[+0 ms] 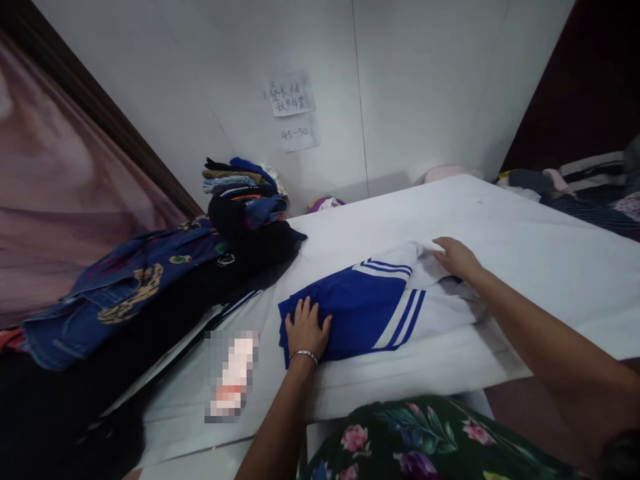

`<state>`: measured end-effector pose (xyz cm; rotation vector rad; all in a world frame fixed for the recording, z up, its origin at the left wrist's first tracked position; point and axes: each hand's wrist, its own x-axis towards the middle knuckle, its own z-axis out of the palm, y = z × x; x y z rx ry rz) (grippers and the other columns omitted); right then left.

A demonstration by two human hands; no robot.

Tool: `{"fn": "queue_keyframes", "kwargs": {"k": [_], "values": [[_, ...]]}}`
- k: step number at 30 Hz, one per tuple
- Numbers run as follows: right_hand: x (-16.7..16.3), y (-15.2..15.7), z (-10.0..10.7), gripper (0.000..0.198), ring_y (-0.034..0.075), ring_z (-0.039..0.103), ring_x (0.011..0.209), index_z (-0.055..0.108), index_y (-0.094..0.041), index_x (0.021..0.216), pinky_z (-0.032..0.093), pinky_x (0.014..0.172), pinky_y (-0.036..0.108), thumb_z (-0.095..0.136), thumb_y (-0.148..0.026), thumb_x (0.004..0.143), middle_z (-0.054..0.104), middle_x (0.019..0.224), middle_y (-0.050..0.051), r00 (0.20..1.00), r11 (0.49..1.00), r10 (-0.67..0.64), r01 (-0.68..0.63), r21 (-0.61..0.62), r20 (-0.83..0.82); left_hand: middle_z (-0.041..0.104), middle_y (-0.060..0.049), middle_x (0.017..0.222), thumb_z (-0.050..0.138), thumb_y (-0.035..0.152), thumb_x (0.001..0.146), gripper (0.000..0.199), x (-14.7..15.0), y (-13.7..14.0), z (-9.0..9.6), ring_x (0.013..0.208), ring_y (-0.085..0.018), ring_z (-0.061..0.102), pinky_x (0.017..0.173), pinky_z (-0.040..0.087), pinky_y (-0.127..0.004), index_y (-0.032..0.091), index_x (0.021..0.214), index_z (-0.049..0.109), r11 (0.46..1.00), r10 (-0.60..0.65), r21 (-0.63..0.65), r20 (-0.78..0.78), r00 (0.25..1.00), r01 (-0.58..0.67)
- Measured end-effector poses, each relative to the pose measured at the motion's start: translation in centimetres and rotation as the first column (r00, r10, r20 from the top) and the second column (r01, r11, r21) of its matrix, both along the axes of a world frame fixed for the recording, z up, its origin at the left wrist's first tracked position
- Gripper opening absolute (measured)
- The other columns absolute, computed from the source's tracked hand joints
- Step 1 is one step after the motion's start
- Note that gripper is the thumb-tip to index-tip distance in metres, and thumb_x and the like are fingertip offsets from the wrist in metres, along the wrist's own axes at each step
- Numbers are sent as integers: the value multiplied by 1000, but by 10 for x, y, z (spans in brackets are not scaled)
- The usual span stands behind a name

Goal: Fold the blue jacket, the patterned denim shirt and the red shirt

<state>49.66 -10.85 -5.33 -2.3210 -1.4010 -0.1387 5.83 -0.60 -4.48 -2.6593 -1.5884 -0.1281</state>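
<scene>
A blue and white jacket [360, 307] lies partly folded on the white-covered bed or table, with blue and white stripes across its middle. On its blue left end rests my left hand [306, 328], palm down with fingers spread and a silver bracelet at the wrist. My right hand [456, 259] is at the far right end of the jacket, beside its white part. Its fingers are stretched out and apart, at the edge of the white cloth; whether they touch it I cannot tell. Some of the jacket's right end is hidden behind my right forearm.
Dark clothes and a patterned denim garment [120, 287] are heaped at the left. Behind them stands a stack of folded clothes [240, 183]. More clothes [590, 180] lie at the far right. Two handwritten papers [293, 95] hang on the wall. A blurred-out patch covers something near my left forearm.
</scene>
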Motion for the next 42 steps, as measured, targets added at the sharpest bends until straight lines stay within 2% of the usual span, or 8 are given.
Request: {"fn": "queue_keyframes", "kwargs": {"k": [8,13,20,25,29,35,39,42], "values": [[-17,65,-9,48,26,56,119,61,-16,127,44,100,36,48,-41,87,62,130,11,977,1000,17,-20,-11,-211,38,-7,153,40,48,93,52,0,-2,1,143,-28,27,114,22,-55,20,134,56,1000,-4,21,3,1000,4],[-8,60,-20,32,25,65,97,72,-22,101,49,85,35,51,-36,82,74,100,7,975,995,-90,77,-71,-204,38,-6,153,40,48,93,51,0,-3,2,143,-27,27,114,22,-55,21,134,56,1000,-4,11,12,1000,4],[-13,54,-19,45,30,56,117,66,-17,119,44,97,42,51,-34,81,64,125,13,981,993,-115,108,-53,-157,37,-7,153,41,47,93,50,0,-3,2,143,-28,27,115,21,-55,21,134,56,1000,-6,-10,26,1000,6],[-53,34,-4,46,30,47,129,60,-19,128,37,107,49,47,-37,88,57,136,12,989,974,145,-137,182,-28,39,-7,152,43,47,93,48,0,-3,1,143,-27,28,115,21,-55,21,130,59,1000,-15,0,38,999,15],[-105,9,-10,50,32,37,137,56,-25,134,32,108,57,41,-49,93,46,147,11,928,928,372,-372,26,-20,41,-7,151,45,46,92,45,0,-2,1,142,-27,29,114,22,-56,21,127,61,1000,-15,6,52,999,14],[-124,-4,-26,49,31,38,137,57,-24,132,34,105,57,38,-49,94,46,146,12,931,920,362,-366,-138,-55,43,-7,150,48,46,91,44,0,-5,1,142,-28,31,114,22,-55,22,126,61,1000,-19,1,102,995,19],[-129,-7,-18,48,35,43,132,61,-21,126,29,105,63,38,-48,94,53,139,15,937,940,341,-340,-23,73,45,-8,149,50,49,90,45,0,-7,1,141,-28,32,115,18,-56,22,126,61,1000,-28,-2,173,985,29],[-147,-17,-10,46,33,42,134,59,-22,129,28,107,61,38,-47,96,53,140,13,905,903,403,-418,97,138,49,-7,145,49,48,92,44,-3,-7,6,139,-26,36,116,19,-54,23,126,60,999,-16,-25,283,959,24]]}}
